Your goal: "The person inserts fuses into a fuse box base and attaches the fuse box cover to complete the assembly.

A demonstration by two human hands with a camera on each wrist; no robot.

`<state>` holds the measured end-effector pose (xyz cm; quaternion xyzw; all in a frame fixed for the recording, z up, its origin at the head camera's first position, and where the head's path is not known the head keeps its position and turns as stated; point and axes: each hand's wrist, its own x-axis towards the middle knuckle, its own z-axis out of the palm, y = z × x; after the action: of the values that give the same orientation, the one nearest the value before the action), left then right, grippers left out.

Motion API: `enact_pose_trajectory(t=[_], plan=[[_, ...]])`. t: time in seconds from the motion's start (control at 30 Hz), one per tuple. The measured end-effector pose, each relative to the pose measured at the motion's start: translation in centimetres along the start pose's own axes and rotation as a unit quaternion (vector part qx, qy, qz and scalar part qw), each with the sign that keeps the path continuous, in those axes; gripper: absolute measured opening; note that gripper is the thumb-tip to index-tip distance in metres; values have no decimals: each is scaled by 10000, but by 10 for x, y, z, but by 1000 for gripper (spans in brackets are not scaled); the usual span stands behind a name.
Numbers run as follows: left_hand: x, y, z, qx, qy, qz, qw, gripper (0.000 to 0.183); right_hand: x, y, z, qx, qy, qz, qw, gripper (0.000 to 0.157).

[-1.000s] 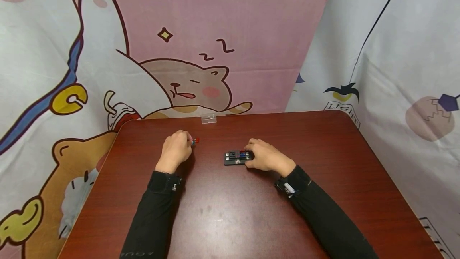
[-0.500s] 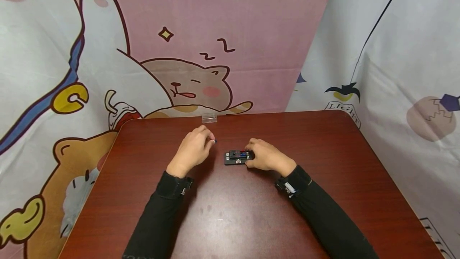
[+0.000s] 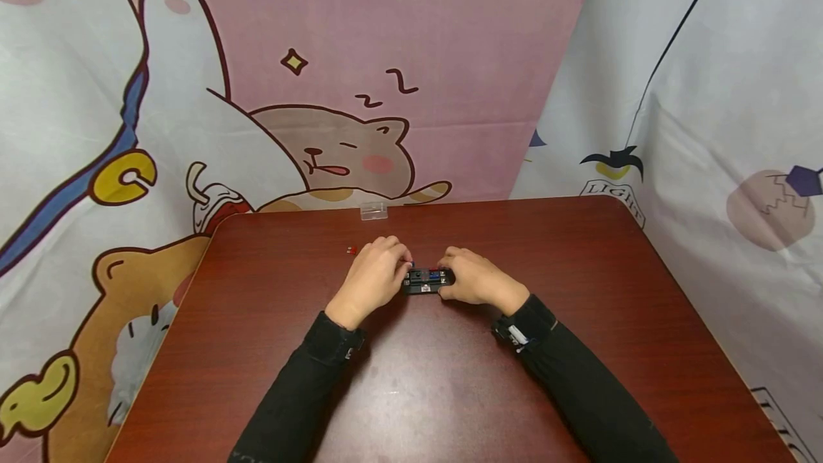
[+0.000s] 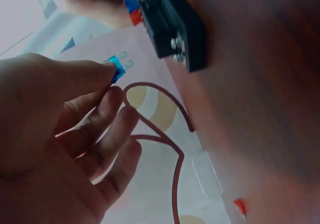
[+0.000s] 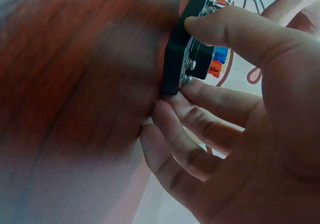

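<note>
Between the thumb and fingers of my left hand (image 3: 376, 270) is a small blue blade fuse (image 4: 118, 70), its two metal prongs pointing toward the block. That hand is at the left end of a black fuse block (image 3: 421, 286) lying on the table. With thumb on one long side and fingers on the other, my right hand (image 3: 476, 279) grips the block's right end. Seated in the block near that end are a blue fuse (image 5: 220, 55) and a red fuse (image 5: 215, 68). Metal screw terminals (image 5: 190, 64) show at the block's end.
A loose red fuse (image 3: 351, 250) lies on the brown table (image 3: 398, 391), left of the block and behind my left hand. Farther back, by the table's far edge, stands a small clear plastic box (image 3: 373, 211). A printed cloth (image 3: 489, 56) hangs behind the table.
My left hand has moved right with the blue fuse, from beside the loose red fuse to the block's left end. My right hand stays on the block.
</note>
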<state>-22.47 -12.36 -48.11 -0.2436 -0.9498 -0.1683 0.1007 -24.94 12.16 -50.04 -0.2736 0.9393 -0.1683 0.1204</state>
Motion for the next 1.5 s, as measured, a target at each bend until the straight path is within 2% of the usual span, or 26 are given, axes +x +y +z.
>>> enact_pose_trajectory(t=[0.3, 0.6, 1.5], plan=[[2, 10, 13, 174, 42, -75, 9998, 6, 1, 0, 0, 11, 96, -19, 10000, 49], [1, 9, 21, 392, 223, -27, 9990, 6, 0, 2, 1, -14, 113, -45, 9999, 51], [0, 7, 27, 536, 279, -22, 9982, 5, 1, 1, 2, -26, 88, -45, 9999, 53]])
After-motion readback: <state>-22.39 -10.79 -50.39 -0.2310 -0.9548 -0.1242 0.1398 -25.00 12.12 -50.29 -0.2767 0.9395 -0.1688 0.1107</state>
